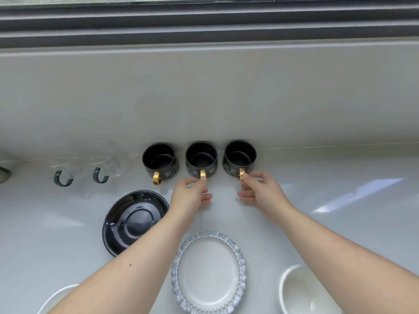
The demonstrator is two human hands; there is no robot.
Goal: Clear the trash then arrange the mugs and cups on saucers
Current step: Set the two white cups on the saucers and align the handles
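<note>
White counter point(317, 123), three black mugs point(201, 160), two hands point(191, 194) pinching handles

Three black mugs lined up along the back wall of the white table point(317, 200), gold handles facing forward. Left hand point(190, 196) pinching the handle of the middle mug point(201, 160), right hand point(260, 191) pinching the handle of the right mug point(239, 157). Left mug point(160, 161) untouched. Two clear glass cups point(68, 168) with green handles further left, hard to make out. Closer in: a black saucer point(127, 223) partly under the left forearm, a white plate with a bluish rim point(208, 271), a white bowl point(301, 291) bottom right, another white rim point(56, 298) bottom left.
</note>
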